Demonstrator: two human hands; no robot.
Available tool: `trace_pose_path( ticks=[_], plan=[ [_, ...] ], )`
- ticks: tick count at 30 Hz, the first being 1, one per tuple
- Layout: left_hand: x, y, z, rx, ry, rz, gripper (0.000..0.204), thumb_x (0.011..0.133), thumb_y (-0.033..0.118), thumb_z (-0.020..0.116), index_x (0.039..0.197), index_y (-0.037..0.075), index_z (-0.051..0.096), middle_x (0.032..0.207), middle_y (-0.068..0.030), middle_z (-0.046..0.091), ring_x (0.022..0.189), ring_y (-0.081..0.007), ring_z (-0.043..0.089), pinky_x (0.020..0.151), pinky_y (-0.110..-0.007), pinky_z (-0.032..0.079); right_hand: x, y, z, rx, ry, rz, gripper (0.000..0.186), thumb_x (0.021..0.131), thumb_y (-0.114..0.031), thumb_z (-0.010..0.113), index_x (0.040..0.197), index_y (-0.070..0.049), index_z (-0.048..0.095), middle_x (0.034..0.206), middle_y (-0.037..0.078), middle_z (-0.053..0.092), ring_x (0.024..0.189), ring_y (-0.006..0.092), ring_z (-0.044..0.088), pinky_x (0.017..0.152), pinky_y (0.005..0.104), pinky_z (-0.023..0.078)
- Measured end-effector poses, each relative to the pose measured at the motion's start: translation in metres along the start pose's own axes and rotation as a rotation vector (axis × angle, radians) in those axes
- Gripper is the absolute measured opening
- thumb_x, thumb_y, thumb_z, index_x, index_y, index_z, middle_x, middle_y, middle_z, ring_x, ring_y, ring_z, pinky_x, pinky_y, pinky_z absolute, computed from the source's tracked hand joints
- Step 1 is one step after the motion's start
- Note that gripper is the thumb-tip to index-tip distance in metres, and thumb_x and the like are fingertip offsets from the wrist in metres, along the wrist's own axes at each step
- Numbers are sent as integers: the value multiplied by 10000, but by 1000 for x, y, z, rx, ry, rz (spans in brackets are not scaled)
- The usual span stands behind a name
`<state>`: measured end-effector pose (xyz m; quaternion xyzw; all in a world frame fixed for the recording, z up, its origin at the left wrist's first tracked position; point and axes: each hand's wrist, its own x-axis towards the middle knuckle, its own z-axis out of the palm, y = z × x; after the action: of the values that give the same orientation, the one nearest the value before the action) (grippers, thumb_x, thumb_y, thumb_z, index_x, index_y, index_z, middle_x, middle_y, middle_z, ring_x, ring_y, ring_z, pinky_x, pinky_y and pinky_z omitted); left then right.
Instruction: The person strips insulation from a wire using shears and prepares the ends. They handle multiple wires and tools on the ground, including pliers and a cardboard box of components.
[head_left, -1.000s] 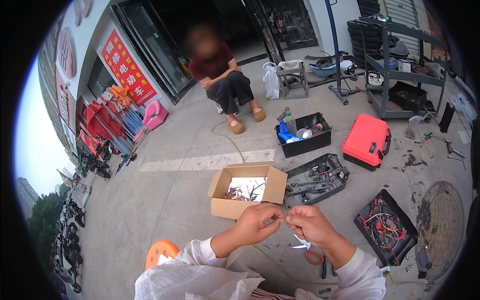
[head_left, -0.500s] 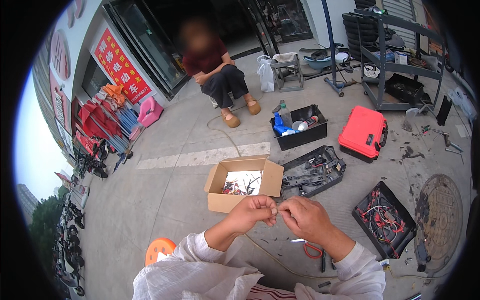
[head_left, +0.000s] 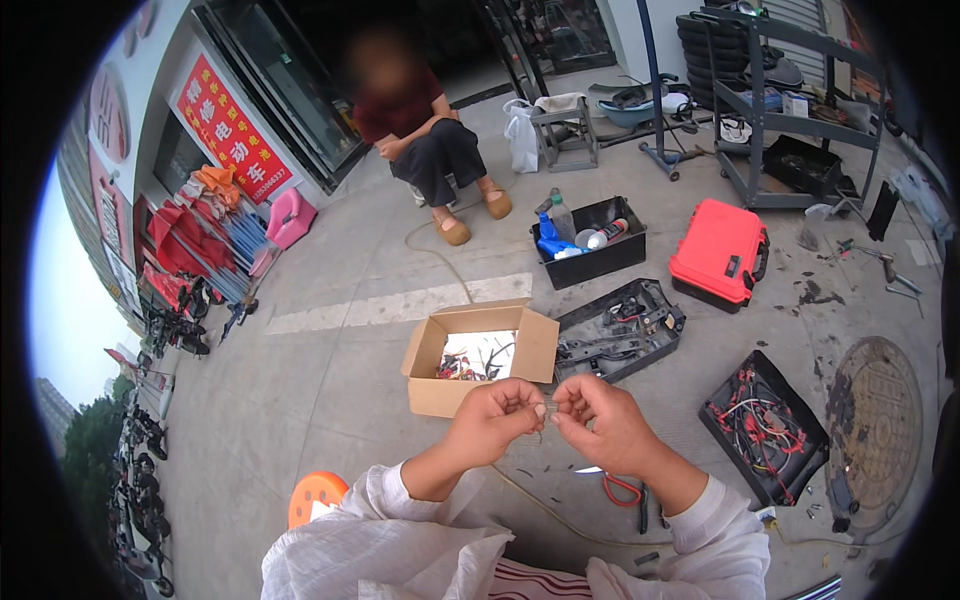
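Note:
My left hand [head_left: 497, 412] and my right hand [head_left: 603, 422] meet fingertip to fingertip in front of me, both pinching a small thin part [head_left: 545, 412], maybe a wire, too small to identify. Just beyond my hands an open cardboard box [head_left: 438, 392] sits on the pavement with small wires and parts inside. A black open tool case [head_left: 620, 328] lies to the box's right. Red-handled pliers [head_left: 620, 490] rest on the ground under my right wrist.
A black tray of wired parts [head_left: 765, 425] lies at the right, near a round manhole cover [head_left: 877, 410]. Farther off stand a red case [head_left: 718, 250], a black bin of bottles [head_left: 590, 250] and a metal rack [head_left: 790, 120]. A person sits on a stool [head_left: 420, 130]. An orange stool [head_left: 315, 495] is beside my left elbow.
My hands rose slightly and closed in until their fingertips touch. The view shifted a little; the surrounding objects stayed put.

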<state>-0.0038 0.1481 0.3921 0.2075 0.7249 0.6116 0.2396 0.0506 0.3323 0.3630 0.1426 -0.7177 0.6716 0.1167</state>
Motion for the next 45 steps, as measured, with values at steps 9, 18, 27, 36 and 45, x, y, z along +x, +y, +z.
trace_pose_path(
  ticks=[9, 18, 27, 36, 45],
  plan=[
    [2, 3, -4, -154, -121, -129, 55, 895, 87, 595, 894, 32, 601, 781, -19, 620, 707, -87, 582, 639, -226, 472, 0, 1, -9, -396, 11, -357, 102, 810, -76, 622, 858, -37, 541, 771, 119, 587, 673, 297, 588, 573, 360, 458],
    [-1, -1, 4, -32, -56, -57, 88, 913, 106, 595, 912, 19, 599, 782, -6, 602, 719, -67, 564, 651, -218, 465, -2, 1, -6, -186, -22, -106, 98, 851, -106, 562, 861, -24, 508, 765, 159, 573, 680, 341, 566, 597, 398, 441],
    [-1, -5, 6, 36, -72, 2, 95, 913, 95, 598, 924, 1, 598, 798, 1, 603, 722, -49, 547, 628, -201, 444, -1, 2, -4, -349, -20, -175, 104, 870, -125, 516, 863, -24, 492, 787, 175, 576, 716, 376, 569, 616, 454, 443],
    [3, -8, 10, -150, -25, -26, 65, 916, 72, 573, 918, 10, 594, 799, -14, 611, 734, -75, 569, 645, -218, 452, 3, 13, -8, -117, -58, -10, 192, 933, -192, 513, 872, -11, 509, 754, 138, 587, 641, 270, 576, 585, 380, 459],
    [11, 0, 7, -396, -10, -237, 127, 916, 169, 582, 896, 47, 614, 786, -23, 630, 664, -98, 600, 585, -226, 476, 8, 29, 2, 541, 1, 152, 137, 924, -113, 569, 1009, -8, 594, 871, 19, 628, 735, 63, 567, 642, 227, 475]
  ],
)
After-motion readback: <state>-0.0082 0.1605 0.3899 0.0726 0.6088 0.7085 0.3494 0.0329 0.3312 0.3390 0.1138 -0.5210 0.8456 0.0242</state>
